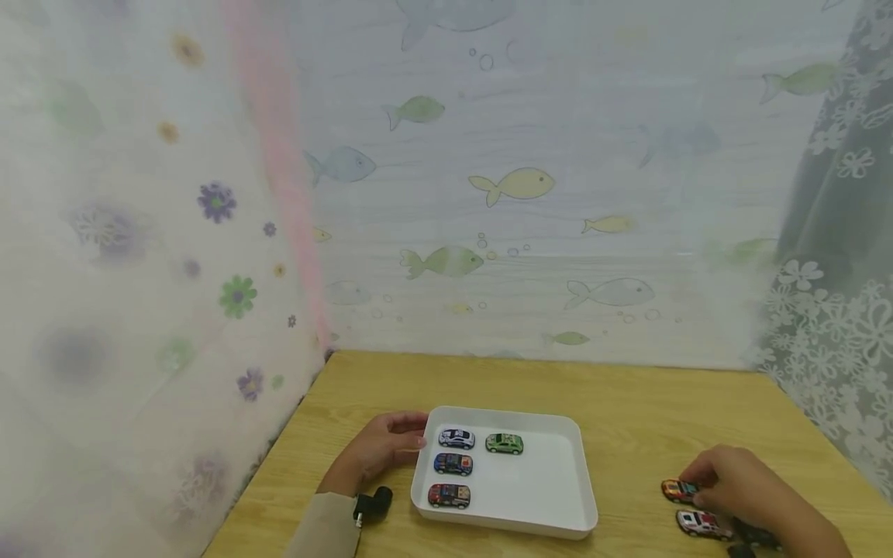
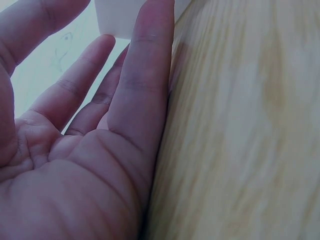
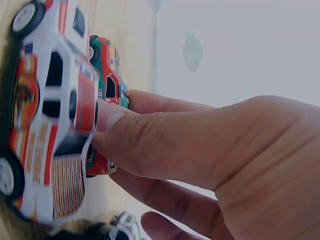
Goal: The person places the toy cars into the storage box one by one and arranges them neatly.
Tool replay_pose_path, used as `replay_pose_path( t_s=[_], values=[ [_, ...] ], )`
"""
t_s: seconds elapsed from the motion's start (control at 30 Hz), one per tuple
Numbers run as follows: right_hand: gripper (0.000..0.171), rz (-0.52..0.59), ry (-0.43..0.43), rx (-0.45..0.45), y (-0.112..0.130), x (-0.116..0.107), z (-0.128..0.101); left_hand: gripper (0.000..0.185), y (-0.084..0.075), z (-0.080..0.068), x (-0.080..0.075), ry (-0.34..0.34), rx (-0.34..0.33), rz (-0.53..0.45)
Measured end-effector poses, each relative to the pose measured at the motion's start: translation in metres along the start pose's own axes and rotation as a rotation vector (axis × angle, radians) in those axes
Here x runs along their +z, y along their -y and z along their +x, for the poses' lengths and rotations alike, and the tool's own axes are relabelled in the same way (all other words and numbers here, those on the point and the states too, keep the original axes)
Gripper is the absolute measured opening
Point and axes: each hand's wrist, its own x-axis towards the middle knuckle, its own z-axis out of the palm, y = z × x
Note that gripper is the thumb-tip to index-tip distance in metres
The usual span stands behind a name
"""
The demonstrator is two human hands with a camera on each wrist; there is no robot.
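Reaching onto the orange toy car [image 1: 678,489], the right hand [image 1: 739,488] appears to be just closing its fingers on it, so the next move calls for a firm pinch and a lift toward the white tray [image 1: 568,496], which the flat, relaxed left hand [image 1: 380,449] steadies.

This looks like a child's play corner in a home. A wooden table [image 1: 628,403] stands against a wall [image 1: 558,155] papered with pastel cartoon fish, with sheer flower-printed curtains [image 1: 139,232] on the left and lace ones [image 1: 837,271] on the right. Small toy cars [image 1: 453,463] are lined up in a white tray [image 1: 558,496], and more [image 1: 701,523] sit loose on the tabletop.
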Motion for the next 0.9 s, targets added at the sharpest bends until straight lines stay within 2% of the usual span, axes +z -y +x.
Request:
replay_pose_path(
  t_s=[0.4,0.67,0.83,0.9],
  values=[
    [0.021,-0.007,-0.031,0.074,0.003,0.004,0.007,0.055,-0.003,-0.001,0.002,-0.007,-0.003,0.011],
    [0.022,0.03,-0.056,0.112,0.009,0.007,0.008,0.055,-0.005,0.001,0.002,0.0,-0.008,0.008],
    [0.022,0.019,-0.076,0.102,0.014,0.008,0.011,0.055,-0.005,0.0,0.002,0.003,-0.009,-0.004],
    [0.023,-0.017,-0.091,0.086,0.018,0.008,0.014,0.056,-0.004,0.0,0.002,-0.001,-0.011,-0.008]
  ],
)
